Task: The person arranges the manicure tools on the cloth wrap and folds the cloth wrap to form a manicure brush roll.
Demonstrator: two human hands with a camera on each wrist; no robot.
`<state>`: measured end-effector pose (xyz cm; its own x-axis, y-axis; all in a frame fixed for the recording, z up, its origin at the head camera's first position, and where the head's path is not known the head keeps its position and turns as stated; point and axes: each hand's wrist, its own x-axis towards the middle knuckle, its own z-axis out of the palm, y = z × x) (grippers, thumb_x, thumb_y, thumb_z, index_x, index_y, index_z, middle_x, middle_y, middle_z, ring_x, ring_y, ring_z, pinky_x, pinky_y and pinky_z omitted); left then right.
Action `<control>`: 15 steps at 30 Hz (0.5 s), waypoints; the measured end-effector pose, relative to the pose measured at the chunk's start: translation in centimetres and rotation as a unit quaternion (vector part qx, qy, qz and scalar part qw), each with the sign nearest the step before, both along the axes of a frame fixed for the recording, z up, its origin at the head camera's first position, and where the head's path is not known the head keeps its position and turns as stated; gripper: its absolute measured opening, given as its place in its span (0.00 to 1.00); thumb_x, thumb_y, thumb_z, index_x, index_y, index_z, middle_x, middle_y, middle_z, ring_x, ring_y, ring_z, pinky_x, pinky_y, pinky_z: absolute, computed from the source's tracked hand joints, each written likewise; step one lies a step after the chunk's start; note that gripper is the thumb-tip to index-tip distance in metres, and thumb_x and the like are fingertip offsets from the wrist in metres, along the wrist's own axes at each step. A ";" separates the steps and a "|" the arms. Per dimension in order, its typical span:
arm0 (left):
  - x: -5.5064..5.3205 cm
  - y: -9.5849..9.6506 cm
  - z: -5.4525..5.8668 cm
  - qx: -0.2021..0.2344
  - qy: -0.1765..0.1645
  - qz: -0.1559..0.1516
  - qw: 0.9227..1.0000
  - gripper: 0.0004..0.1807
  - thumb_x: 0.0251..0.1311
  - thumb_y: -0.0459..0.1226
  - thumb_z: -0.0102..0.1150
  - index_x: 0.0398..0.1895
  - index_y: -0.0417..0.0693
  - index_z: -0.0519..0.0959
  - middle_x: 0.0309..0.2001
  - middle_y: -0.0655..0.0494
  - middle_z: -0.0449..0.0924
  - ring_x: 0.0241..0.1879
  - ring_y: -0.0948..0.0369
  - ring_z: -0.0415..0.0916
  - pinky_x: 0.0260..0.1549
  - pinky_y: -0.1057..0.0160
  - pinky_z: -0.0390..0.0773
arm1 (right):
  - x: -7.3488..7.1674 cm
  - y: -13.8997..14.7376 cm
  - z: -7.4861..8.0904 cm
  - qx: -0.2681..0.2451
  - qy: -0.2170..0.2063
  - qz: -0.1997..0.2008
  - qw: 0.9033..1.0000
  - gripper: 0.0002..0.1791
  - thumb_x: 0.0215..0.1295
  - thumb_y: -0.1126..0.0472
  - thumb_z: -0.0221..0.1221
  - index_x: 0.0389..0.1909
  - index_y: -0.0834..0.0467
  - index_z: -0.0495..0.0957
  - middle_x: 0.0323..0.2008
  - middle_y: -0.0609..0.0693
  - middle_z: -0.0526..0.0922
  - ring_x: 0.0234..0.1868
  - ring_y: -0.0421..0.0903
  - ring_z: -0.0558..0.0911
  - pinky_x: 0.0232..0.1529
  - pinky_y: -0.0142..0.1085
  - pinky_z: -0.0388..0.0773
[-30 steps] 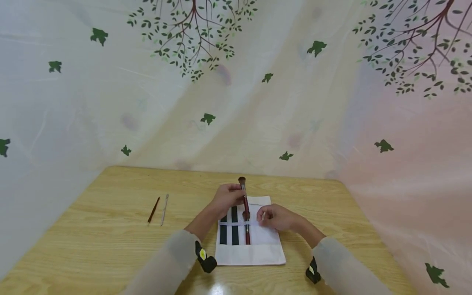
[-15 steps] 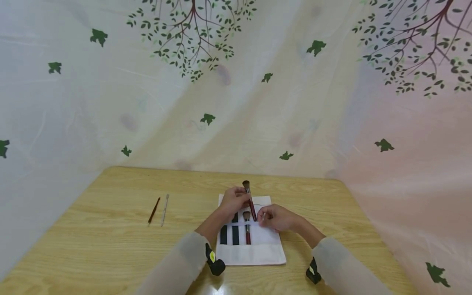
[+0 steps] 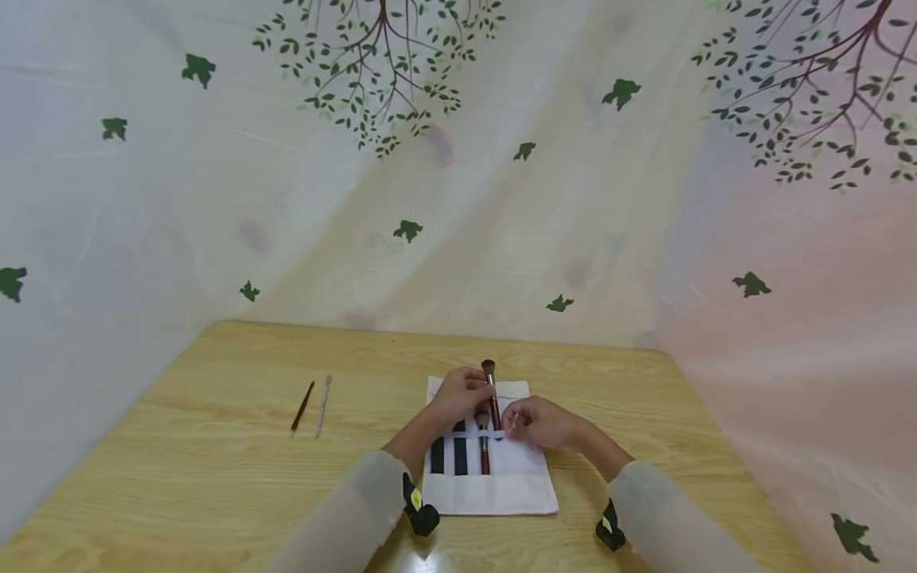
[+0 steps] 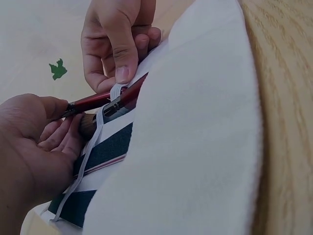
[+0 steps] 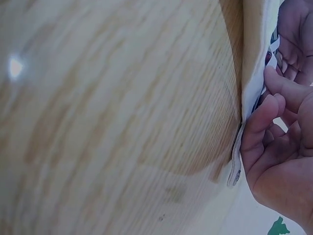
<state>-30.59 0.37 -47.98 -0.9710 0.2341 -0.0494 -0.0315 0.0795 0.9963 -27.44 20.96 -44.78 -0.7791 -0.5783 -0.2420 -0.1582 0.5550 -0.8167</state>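
A white fabric brush roll (image 3: 494, 495) lies unrolled on the table, crossed by a thin white elastic band (image 4: 84, 159). My left hand (image 3: 458, 396) pinches a makeup brush (image 3: 495, 406) near its metal collar, bristles up and away from me. The tip of its dark red handle is right at the band in the left wrist view. My right hand (image 3: 537, 422) pinches the band between thumb and fingers, lifting it a little. A second red-handled brush (image 3: 485, 458) sits under the band, its lower end in the roll's pocket. Left of it are two flat dark strips (image 3: 461, 458).
A thin dark red stick (image 3: 303, 407) and a thin silvery stick (image 3: 324, 406) lie on the wooden table (image 3: 179, 477), left of the roll. Behind the table hangs a pale curtain (image 3: 344, 239) printed with leaves and branches.
My left hand has moved right and slightly toward me, taking the brush from above the second brush to its right, handle tip at the band. My right hand has stayed at the band.
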 end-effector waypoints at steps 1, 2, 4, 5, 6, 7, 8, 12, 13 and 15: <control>0.0 0.0 0.0 -0.008 0.003 -0.003 1.000 0.19 0.68 0.34 0.64 0.57 0.32 0.74 0.48 0.42 0.85 0.40 0.58 0.83 0.39 0.62 0.81 | 0.0 0.0 0.0 -0.002 -0.001 0.000 1.000 0.03 0.73 0.70 0.58 0.39 0.61 0.79 0.26 0.47 0.74 0.16 0.39 0.66 0.18 0.31 0.65; 0.1 0.0 0.1 -0.015 0.005 -0.007 1.000 0.20 0.68 0.34 0.64 0.59 0.33 0.74 0.48 0.43 0.85 0.40 0.58 0.83 0.39 0.62 0.81 | 0.0 0.0 0.0 -0.002 0.000 0.000 1.000 0.03 0.73 0.70 0.58 0.39 0.61 0.79 0.26 0.47 0.74 0.16 0.39 0.66 0.18 0.31 0.65; 0.1 -0.1 0.1 -0.029 0.010 -0.013 0.999 0.24 0.68 0.34 0.64 0.63 0.34 0.72 0.48 0.44 0.85 0.40 0.58 0.83 0.40 0.60 0.81 | -0.1 0.0 0.0 -0.004 -0.001 0.000 1.000 0.03 0.72 0.71 0.58 0.39 0.61 0.78 0.26 0.47 0.73 0.16 0.39 0.66 0.18 0.31 0.65; 0.1 -0.1 0.1 -0.035 0.012 -0.017 0.999 0.26 0.68 0.34 0.65 0.66 0.34 0.70 0.47 0.45 0.85 0.39 0.58 0.83 0.40 0.60 0.80 | -0.1 0.0 0.0 -0.005 -0.001 0.001 1.000 0.02 0.72 0.71 0.58 0.39 0.62 0.78 0.26 0.47 0.73 0.16 0.39 0.66 0.18 0.31 0.65; 0.1 -0.1 0.1 -0.040 0.014 -0.020 0.999 0.28 0.68 0.34 0.65 0.67 0.36 0.70 0.47 0.46 0.86 0.39 0.58 0.82 0.41 0.60 0.79 | -0.1 0.0 -0.1 -0.006 -0.002 0.000 1.000 0.02 0.72 0.71 0.58 0.39 0.62 0.78 0.25 0.47 0.73 0.16 0.39 0.66 0.18 0.32 0.66; 0.1 -0.2 0.1 -0.046 0.018 -0.026 0.998 0.29 0.68 0.34 0.65 0.69 0.37 0.69 0.46 0.47 0.86 0.39 0.59 0.82 0.41 0.59 0.79 | -0.1 0.1 -0.1 -0.007 -0.002 0.000 1.000 0.03 0.72 0.71 0.58 0.39 0.62 0.79 0.25 0.47 0.73 0.16 0.39 0.67 0.18 0.32 0.66; 0.0 -0.2 0.0 -0.050 0.022 -0.031 0.998 0.29 0.67 0.35 0.65 0.69 0.38 0.69 0.45 0.48 0.86 0.39 0.59 0.82 0.41 0.59 0.79 | -0.1 0.1 -0.1 -0.008 -0.002 0.000 1.000 0.03 0.72 0.71 0.58 0.39 0.62 0.79 0.25 0.47 0.73 0.16 0.39 0.66 0.18 0.32 0.66; -0.1 -0.3 -0.1 -0.062 0.027 -0.048 0.997 0.25 0.68 0.36 0.65 0.66 0.41 0.73 0.45 0.51 0.85 0.40 0.59 0.81 0.41 0.59 0.77 | -0.1 0.2 -0.2 -0.010 -0.003 -0.001 1.000 0.03 0.71 0.71 0.59 0.38 0.61 0.79 0.24 0.47 0.73 0.16 0.39 0.66 0.18 0.32 0.66; -0.1 -0.3 -0.1 -0.059 0.028 -0.050 0.997 0.24 0.68 0.36 0.65 0.65 0.41 0.73 0.46 0.51 0.85 0.41 0.59 0.81 0.42 0.59 0.78 | -0.2 0.2 -0.3 -0.010 -0.003 -0.002 1.000 0.03 0.71 0.71 0.58 0.38 0.61 0.79 0.24 0.47 0.73 0.16 0.39 0.66 0.18 0.32 0.66; -0.1 -0.3 -0.1 -0.045 0.028 -0.049 0.997 0.25 0.68 0.35 0.65 0.66 0.41 0.72 0.48 0.51 0.84 0.44 0.58 0.80 0.43 0.59 0.79 | -0.2 0.2 -0.3 -0.010 -0.003 -0.003 1.000 0.03 0.71 0.71 0.59 0.38 0.61 0.79 0.24 0.47 0.73 0.16 0.39 0.66 0.18 0.32 0.66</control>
<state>-30.73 0.08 -48.05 -0.9457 0.3242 -0.0220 0.0353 0.1696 0.9849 -27.66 21.20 -45.11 -0.7815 -0.5777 -0.2354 -0.1499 0.5402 -0.8281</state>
